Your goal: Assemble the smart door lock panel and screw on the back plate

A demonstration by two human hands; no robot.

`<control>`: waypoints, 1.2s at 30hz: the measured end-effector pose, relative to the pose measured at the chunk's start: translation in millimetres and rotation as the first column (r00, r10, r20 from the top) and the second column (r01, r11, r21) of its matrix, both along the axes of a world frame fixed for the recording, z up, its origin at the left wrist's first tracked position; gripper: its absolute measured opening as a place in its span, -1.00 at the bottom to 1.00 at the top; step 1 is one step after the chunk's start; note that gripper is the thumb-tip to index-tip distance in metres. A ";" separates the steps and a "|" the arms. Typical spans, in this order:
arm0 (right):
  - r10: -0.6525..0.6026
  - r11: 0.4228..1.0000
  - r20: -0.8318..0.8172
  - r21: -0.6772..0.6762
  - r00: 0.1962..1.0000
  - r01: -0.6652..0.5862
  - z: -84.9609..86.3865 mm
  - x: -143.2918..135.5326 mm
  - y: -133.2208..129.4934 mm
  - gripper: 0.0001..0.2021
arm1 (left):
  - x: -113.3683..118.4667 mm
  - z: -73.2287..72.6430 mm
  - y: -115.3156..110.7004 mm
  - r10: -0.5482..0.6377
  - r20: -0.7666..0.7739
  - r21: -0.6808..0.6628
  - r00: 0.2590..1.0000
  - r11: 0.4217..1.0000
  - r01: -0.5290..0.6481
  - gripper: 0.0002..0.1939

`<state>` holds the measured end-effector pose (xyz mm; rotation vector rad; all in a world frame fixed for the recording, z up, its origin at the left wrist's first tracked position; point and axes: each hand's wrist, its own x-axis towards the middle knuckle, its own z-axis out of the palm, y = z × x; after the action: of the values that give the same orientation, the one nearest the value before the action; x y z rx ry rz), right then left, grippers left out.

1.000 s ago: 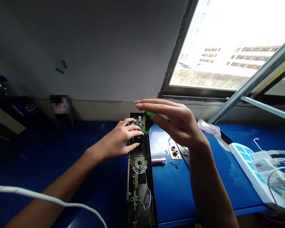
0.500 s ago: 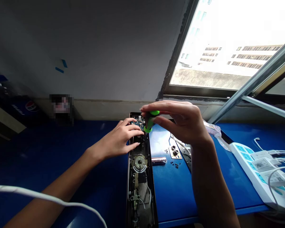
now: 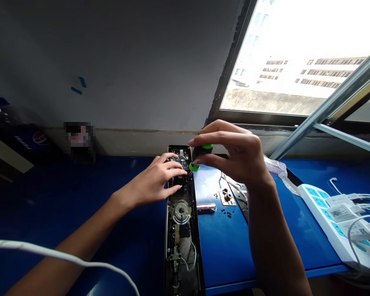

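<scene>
Green-tipped screwdriver (image 3: pixel 200 157) pinched in right hand (image 3: pixel 234 158) fingers, left hand (image 3: pixel 156 181) apparently steadying lock body (image 3: pixel 182 222)

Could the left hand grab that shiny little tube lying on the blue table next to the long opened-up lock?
Probably yes. The left hand rests on the long black lock body, and the shiny metal tube lies just across it on the blue table, uncovered.

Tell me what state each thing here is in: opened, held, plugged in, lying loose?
Door lock body: lying flat on the blue table, cover off, insides showing.
Screwdriver: gripped by the right hand, tip down at the lock's top end.
Left hand: resting on the lock, holding nothing.
Small screws: loose on the table.
Power strip: several adapters plugged in.
Window: cannot tell whether open.
</scene>
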<state>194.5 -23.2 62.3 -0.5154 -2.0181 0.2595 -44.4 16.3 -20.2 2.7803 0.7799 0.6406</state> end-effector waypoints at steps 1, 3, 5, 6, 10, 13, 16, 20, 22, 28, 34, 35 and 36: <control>-0.009 1.000 0.015 -0.016 1.000 0.009 0.4 -0.1 -0.8 -0.71 | 0.3 0.3 -0.3 0.001 -0.003 0.000 1.000 1.000 -0.001 -0.62; 0.015 0.995 0.044 -0.102 0.999 -0.011 1.5 0.0 -3.7 -0.65 | 0.7 0.4 -0.8 0.006 -0.017 -0.002 1.000 1.000 -0.006 -0.62; 0.068 0.983 0.056 -0.175 0.996 -0.058 2.2 1.0 -5.7 -0.61 | 1.1 -0.2 -0.9 0.017 -0.032 -0.021 0.999 1.000 -0.018 -0.62; 0.087 0.981 0.049 -0.178 0.995 -0.077 2.3 1.7 -5.6 -0.61 | 1.3 -0.7 -1.0 0.023 -0.037 -0.037 0.999 0.999 -0.024 -0.61; 0.032 0.998 0.051 -0.059 0.998 -0.029 1.6 3.3 -1.6 -0.72 | 3.2 -1.9 -2.0 0.036 -0.010 -0.076 0.999 0.996 -0.037 -0.58; -0.002 0.997 0.073 -0.075 0.997 0.007 2.7 2.4 -3.5 -0.72 | 5.9 -2.7 -2.4 0.032 0.021 -0.032 0.999 0.999 -0.031 -0.60; 0.050 0.982 0.094 -0.186 0.994 -0.032 4.4 2.6 -9.1 -0.63 | 8.5 -5.1 -1.2 0.025 0.032 -0.001 0.999 1.000 -0.025 -0.58; 0.028 0.992 0.119 -0.123 0.992 -0.013 3.5 4.6 -7.9 -0.66 | 9.6 -9.1 1.3 0.029 0.035 0.015 0.999 0.999 -0.029 -0.55; -0.036 0.997 0.130 -0.062 0.991 0.044 2.2 4.7 -4.4 -0.66 | 9.2 -10.3 1.9 0.033 0.033 0.021 0.999 0.999 -0.034 -0.53; 0.042 0.975 0.110 -0.222 0.993 -0.017 4.7 4.5 -9.4 -0.61 | 8.6 -12.6 1.3 0.067 0.047 0.033 0.997 0.997 -0.069 -0.49; 0.112 0.966 0.095 -0.244 0.989 -0.086 8.8 5.7 -18.1 -0.59 | 10.6 -13.9 -4.8 0.190 0.093 -0.076 0.977 0.980 -0.183 -0.31; 0.112 0.968 0.099 -0.234 0.989 -0.086 8.7 5.5 -17.7 -0.62 | 11.0 -14.3 -5.7 0.211 0.088 -0.126 0.974 0.972 -0.199 -0.27; 0.110 0.971 0.105 -0.222 0.988 -0.085 8.4 5.2 -16.8 -0.65 | 11.3 -14.9 -6.4 0.225 0.083 -0.171 0.971 0.963 -0.208 -0.24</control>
<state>199.7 -39.9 70.7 -0.5786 -2.1448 0.5253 -33.2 9.9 -35.1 2.5163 1.0732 0.7152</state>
